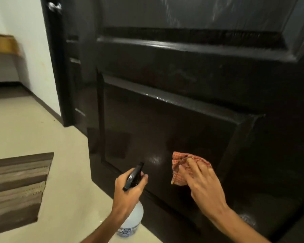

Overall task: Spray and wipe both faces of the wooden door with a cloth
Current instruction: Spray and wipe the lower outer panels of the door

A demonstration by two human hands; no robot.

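Note:
The dark wooden door [182,71] fills the right and middle of the head view, with a raised lower panel [156,130]. My left hand [128,188] grips a white spray bottle [132,220] by its black trigger head, the nozzle aimed at the lower panel. A pale mist patch shows on the wood just beyond the nozzle. My right hand [204,186] presses a red checked cloth [182,163] flat against the lower panel, fingers spread over it. Wet streaks shine on the upper panel.
A striped brown doormat [18,188] lies on the beige floor at the left. The door's silver handle [54,6] is at top left, beside the dark frame [56,67] and a white wall. Steps rise at the far left.

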